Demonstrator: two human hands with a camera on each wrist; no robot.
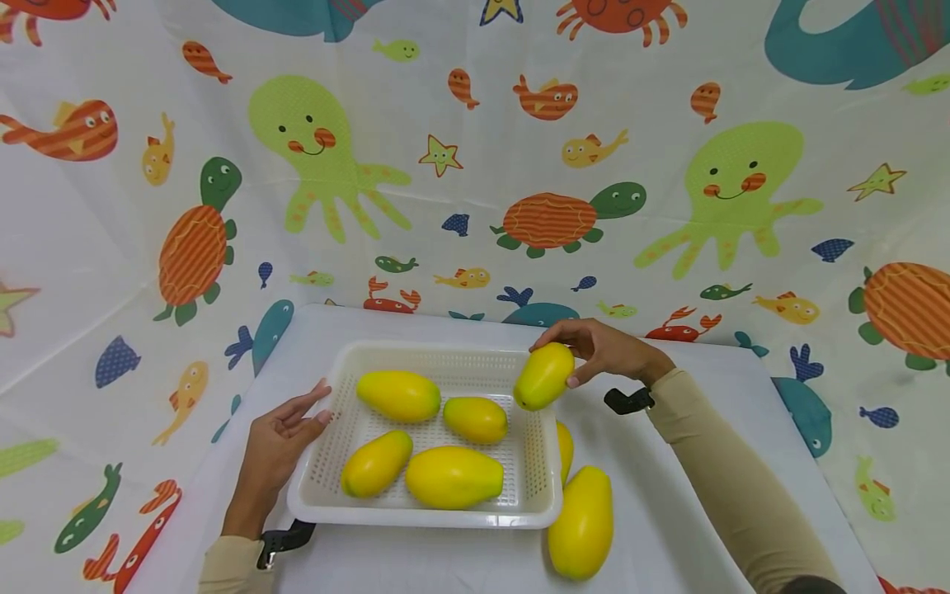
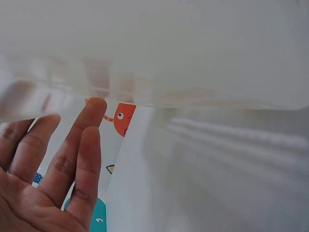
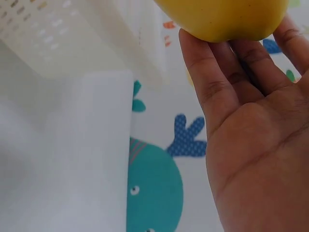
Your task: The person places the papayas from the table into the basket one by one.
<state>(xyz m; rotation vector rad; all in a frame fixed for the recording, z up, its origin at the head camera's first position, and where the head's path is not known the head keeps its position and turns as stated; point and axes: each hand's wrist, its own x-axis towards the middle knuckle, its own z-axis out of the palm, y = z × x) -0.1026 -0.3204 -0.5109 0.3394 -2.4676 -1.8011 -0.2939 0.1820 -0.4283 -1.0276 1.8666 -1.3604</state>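
Observation:
My right hand (image 1: pixel 604 351) holds a yellow papaya (image 1: pixel 545 376) over the right rim of a white perforated basket (image 1: pixel 423 518), thumb and fingers round the fruit. In the right wrist view, the fingers (image 3: pixel 212 79) lie against the papaya's underside (image 3: pixel 224 19). Inside the basket lie several more papayas, including one at back left (image 1: pixel 398 396), a smaller one (image 1: pixel 476 420), one at front left (image 1: pixel 377 464) and a large one (image 1: pixel 454 478). My left hand (image 1: pixel 276 441) is at the basket's left side, its fairly straight fingers (image 2: pixel 89 159) reaching its edge in the left wrist view.
Just right of the basket a large papaya (image 1: pixel 582 524) lies on the white-covered table (image 1: pixel 668 495). Another papaya (image 1: pixel 565 452) is partly hidden behind the basket's right wall. A cloth with printed sea animals (image 1: pixel 482 165) hangs behind the table.

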